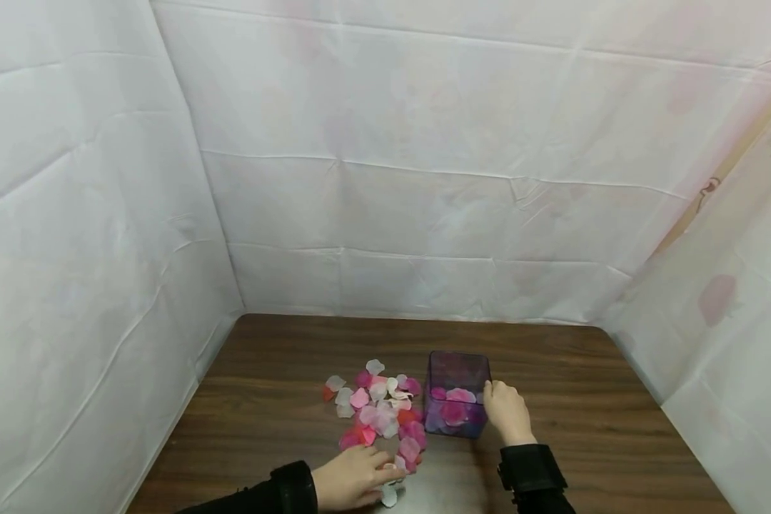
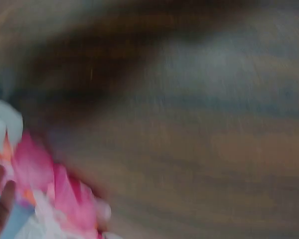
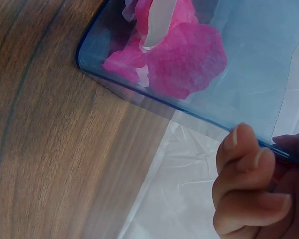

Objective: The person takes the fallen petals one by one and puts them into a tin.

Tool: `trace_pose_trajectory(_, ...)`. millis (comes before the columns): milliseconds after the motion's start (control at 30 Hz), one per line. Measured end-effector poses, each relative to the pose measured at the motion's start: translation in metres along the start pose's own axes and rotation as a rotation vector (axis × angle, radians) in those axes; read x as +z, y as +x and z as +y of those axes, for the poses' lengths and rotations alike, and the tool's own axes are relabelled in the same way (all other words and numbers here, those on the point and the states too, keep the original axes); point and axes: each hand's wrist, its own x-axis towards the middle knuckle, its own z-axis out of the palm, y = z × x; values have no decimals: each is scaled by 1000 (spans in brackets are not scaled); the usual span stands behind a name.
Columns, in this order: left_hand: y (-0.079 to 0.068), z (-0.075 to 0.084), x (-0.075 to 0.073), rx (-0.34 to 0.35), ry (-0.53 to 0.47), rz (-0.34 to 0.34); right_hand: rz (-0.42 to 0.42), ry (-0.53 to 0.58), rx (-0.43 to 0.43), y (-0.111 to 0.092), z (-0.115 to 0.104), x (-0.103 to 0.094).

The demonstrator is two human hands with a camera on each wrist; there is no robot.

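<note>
A loose pile of fake flower petals (image 1: 379,414), in pink, white and red, spreads over the tabletop. My left hand (image 1: 356,477) is at the near end of the pile, its fingers reaching over white petals (image 1: 390,494). Only the tips of two left fingers (image 2: 2,206) enter the left wrist view, over petals. To the right of the pile stands a see-through purple-blue box (image 1: 457,376) with pink petals (image 3: 189,62) inside. My right hand (image 1: 506,410) pinches the box's right wall at the rim, curled fingers (image 3: 239,174) outside and thumb within.
The table (image 1: 283,357) has a dark wood-grain top. White cloth hangs behind it (image 1: 411,214) and along the left and right sides. A light wooden strip (image 1: 726,168) shows between the back and right cloths.
</note>
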Motion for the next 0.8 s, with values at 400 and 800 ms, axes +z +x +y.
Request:
trace_pose_trajectory(400,4,14,17,-71,-15,22,17,-1,-23,2,-1,-2)
trace_pose_trajectory(800,11,11,10,-65,-141,41,17,2,-19,-1,-1,-2)
